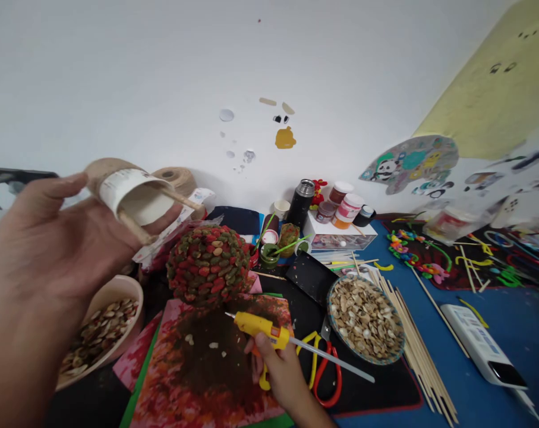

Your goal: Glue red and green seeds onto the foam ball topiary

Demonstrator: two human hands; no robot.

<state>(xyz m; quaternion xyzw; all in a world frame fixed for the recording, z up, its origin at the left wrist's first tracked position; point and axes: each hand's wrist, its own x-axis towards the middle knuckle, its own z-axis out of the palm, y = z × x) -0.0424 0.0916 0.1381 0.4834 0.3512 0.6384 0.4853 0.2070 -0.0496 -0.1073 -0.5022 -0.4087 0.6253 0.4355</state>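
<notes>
White shows on the part-wrapped cup [114, 185] the left hand [66, 244] grips, left; the right hand [278, 370] curls round a glue gun [257, 327], lower centre.

Glossy metal rims the matt black flask [301, 203]; sticks [418, 351] look wooden.

And here's my white paper cup [127, 181], brown-covered at one end, tipped sideways in my left hand [57, 238], two sticks jutting past its open mouth; my yellow glue gun [258, 327], translucent glue stick [331, 358] loaded, points left in my right hand [276, 368], over the painted sheet [162, 380]'s right side.
</notes>
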